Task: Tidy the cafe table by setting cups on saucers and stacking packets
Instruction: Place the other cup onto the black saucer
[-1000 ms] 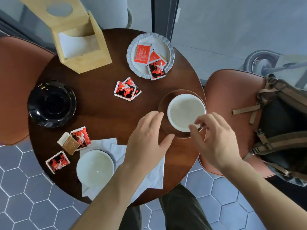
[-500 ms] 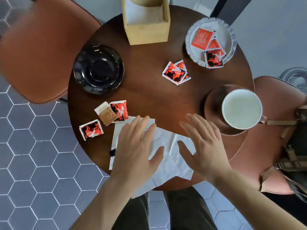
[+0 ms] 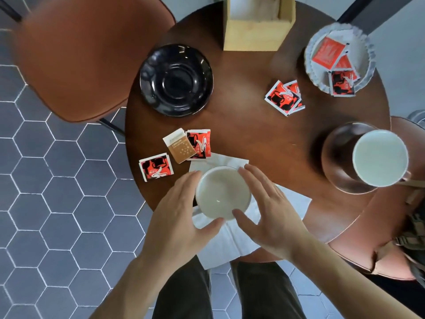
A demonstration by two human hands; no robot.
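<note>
A white cup (image 3: 222, 192) stands on white napkins (image 3: 289, 203) near the table's front edge. My left hand (image 3: 177, 217) wraps its left side and my right hand (image 3: 269, 215) its right side, with both thumbs under the near rim. An empty black saucer (image 3: 176, 80) lies at the back left. On the right, a second white cup (image 3: 380, 157) sits on a brown saucer (image 3: 338, 157). Red packets lie loose at the centre (image 3: 285, 97) and front left (image 3: 156, 166), one beside a brown packet (image 3: 180, 149). More packets (image 3: 327, 52) rest on a white plate (image 3: 368, 54).
A wooden napkin holder (image 3: 255, 35) stands at the back of the round wooden table (image 3: 253, 125). A brown chair (image 3: 80, 54) is at the left and another (image 3: 391, 249) at the right with a bag (image 3: 416, 231) on it. My legs are below the table edge.
Both hands left the cup on the brown saucer, crossed over the napkins to the left, and now close around the near white cup. The view shifted left.
</note>
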